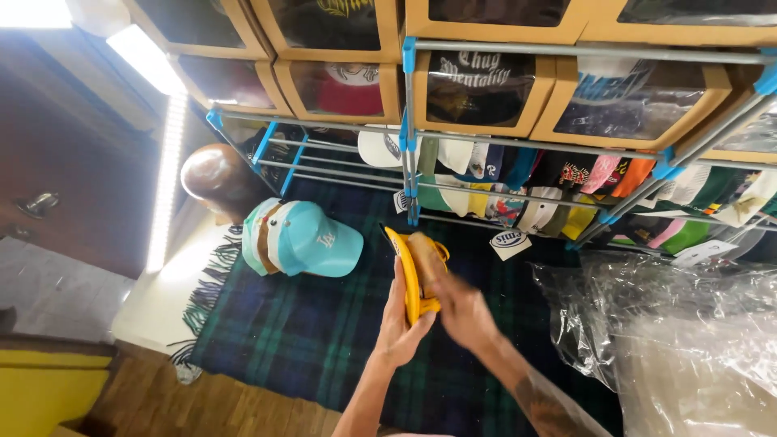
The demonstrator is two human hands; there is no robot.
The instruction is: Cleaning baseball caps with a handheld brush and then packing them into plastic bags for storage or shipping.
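From the head camera we see our left hand raised upright over the blanket, fingers curled shut around the near edge of a yellow cap, which it holds on edge above the dark plaid blanket. Our right hand comes in from the right, blurred, its fingers closed over the cap's brown inside. Both forearms reach up from the near edge of the view.

To the left on the blanket lies a stack of turquoise and white caps, just beside a brown rounded head form farther left. On the far side stands a metal rack with blue joints. Its upper shelves carry cardboard boxes with clear windows, each showing a cap inside. Its lower rails hold a row of folded caps in many colours. On the right, near us, lies crumpled clear plastic wrap.
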